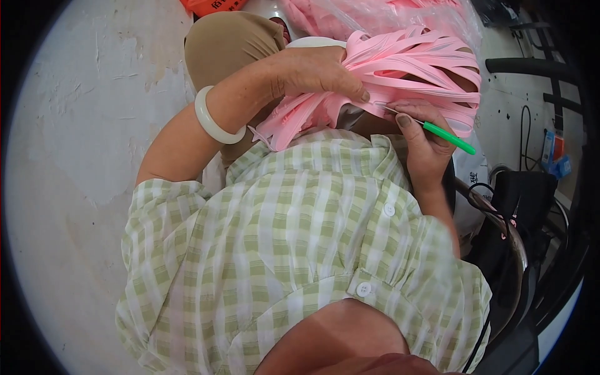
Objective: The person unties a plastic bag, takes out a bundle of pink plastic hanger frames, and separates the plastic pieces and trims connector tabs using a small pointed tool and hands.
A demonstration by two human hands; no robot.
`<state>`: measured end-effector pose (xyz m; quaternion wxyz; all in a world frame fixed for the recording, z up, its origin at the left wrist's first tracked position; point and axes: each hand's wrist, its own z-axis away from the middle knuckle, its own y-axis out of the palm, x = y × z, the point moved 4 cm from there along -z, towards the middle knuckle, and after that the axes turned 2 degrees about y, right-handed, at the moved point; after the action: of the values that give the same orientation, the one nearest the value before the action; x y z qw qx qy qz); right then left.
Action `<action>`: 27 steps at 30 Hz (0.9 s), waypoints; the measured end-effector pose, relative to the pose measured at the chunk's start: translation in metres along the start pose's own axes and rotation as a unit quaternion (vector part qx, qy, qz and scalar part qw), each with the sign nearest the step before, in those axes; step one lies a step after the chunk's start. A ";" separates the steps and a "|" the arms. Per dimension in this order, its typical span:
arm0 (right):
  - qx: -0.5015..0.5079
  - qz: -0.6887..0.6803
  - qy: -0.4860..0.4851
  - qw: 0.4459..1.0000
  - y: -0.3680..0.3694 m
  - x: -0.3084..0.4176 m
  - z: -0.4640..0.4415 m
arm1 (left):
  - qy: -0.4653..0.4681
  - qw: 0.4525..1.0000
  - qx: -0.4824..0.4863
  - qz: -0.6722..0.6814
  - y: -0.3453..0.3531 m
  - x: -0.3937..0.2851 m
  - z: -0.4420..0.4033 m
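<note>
My left hand (pixel 322 72) is closed around a bundle of long pink zippers (pixel 431 69), gripping it from above with the thumb pressed on top. The looped strips fan out to the right over my lap, and their loose ends (pixel 278 128) hang at the lower left. My right hand (pixel 428 134) pinches a thin metal tool with a green handle (pixel 450 137), pen-like between thumb and fingers. The tool's slim shaft points left at the zippers, near my left thumb. Its tip is too small to make out.
More pink material in clear plastic (pixel 381 15) lies beyond my knees, beside an orange-red bag (pixel 212 6). At the right are a chair's metal armrest (pixel 512 244), a black bag (pixel 515 200), a black cable and a blue-orange box (pixel 553 150). Worn pale floor (pixel 94 156) spreads on the left.
</note>
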<state>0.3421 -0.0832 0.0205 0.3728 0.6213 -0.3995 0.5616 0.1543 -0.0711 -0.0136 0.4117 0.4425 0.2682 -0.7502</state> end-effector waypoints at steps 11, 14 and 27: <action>-0.001 0.081 -0.056 0.995 0.001 -0.001 0.000 | 0.029 0.998 0.027 0.052 0.005 -0.006 0.002; 0.001 0.162 -0.108 0.981 0.006 0.008 -0.001 | 0.034 0.996 0.043 0.069 0.007 -0.001 -0.002; -0.020 0.330 -0.206 0.921 -0.013 0.033 -0.005 | 0.031 0.999 0.003 0.015 0.005 -0.006 -0.002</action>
<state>0.3533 -0.0757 0.0540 0.0878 0.5488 -0.6612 0.5040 0.1608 -0.0698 -0.0096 0.4127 0.4707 0.2718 -0.7310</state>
